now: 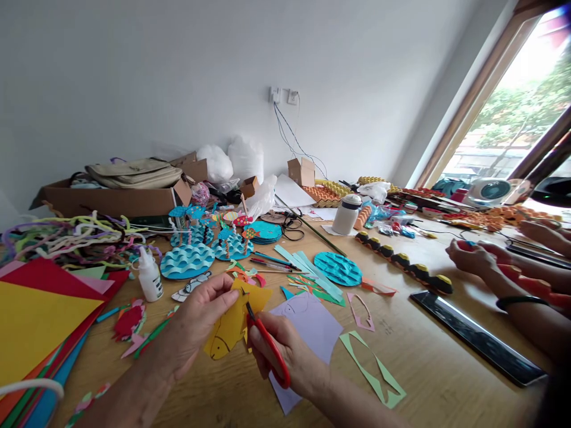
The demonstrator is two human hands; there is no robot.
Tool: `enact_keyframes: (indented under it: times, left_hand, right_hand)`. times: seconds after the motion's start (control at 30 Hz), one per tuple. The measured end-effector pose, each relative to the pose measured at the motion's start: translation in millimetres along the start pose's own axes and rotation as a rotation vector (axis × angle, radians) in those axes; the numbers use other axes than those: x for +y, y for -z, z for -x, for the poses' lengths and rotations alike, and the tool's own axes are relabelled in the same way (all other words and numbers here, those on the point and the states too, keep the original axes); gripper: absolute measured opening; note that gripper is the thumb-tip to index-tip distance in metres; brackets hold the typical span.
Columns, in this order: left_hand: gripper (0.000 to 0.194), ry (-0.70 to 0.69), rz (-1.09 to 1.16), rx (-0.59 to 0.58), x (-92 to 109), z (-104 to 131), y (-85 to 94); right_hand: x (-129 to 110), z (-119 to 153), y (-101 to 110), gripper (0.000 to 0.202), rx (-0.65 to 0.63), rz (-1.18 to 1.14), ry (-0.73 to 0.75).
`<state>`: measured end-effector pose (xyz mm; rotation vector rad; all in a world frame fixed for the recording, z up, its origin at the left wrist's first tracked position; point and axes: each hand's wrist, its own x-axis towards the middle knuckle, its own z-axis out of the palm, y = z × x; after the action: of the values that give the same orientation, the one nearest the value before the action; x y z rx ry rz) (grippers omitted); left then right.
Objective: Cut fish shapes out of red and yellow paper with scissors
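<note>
My left hand (207, 315) pinches a piece of yellow paper (219, 340) that bears a fish outline drawn in dark line. In my right hand (289, 351) is a pair of scissors (279, 364) with red handles, its dark blades at the yellow paper's edge. Below and to the right lies a purple sheet (314, 324) with a drawn fish outline, partly under my right hand. Cut-out leftovers of light green paper (372, 368) and pink paper (360, 312) rest beside it. A white glue bottle (149, 276) stands upright left of my left hand.
Coloured paper sheets (40, 315) are stacked at the left, near pipe cleaners (89, 241). Blue wavy paper discs (187, 260) stand behind my hands. A phone (477, 336) lies at the right, beside a black-and-yellow egg-carton strip (404, 261). Another person's hands (475, 258) work at the far right.
</note>
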<state>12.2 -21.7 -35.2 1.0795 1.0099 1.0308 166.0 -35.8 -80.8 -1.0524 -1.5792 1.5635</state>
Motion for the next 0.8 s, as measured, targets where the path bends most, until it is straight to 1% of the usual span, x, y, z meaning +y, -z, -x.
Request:
enact_keyframes:
  times: [0.4, 0.57, 0.8]
  left_hand:
    - [0.015, 0.003, 0.019, -0.008, -1, 0, 0.2]
    - [0.016, 0.024, 0.006, -0.025, -2, -1, 5.0]
    - [0.012, 0.061, -0.042, -0.078, 3, -2, 13.8]
  right_hand:
    - [0, 0, -1, 0.042, 0.022, 0.013, -0.015]
    - [1, -1, 0, 0.041, 0.014, 0.009, -0.005]
    - [2, -1, 2, 0.040, -0.029, 0.018, 0.029]
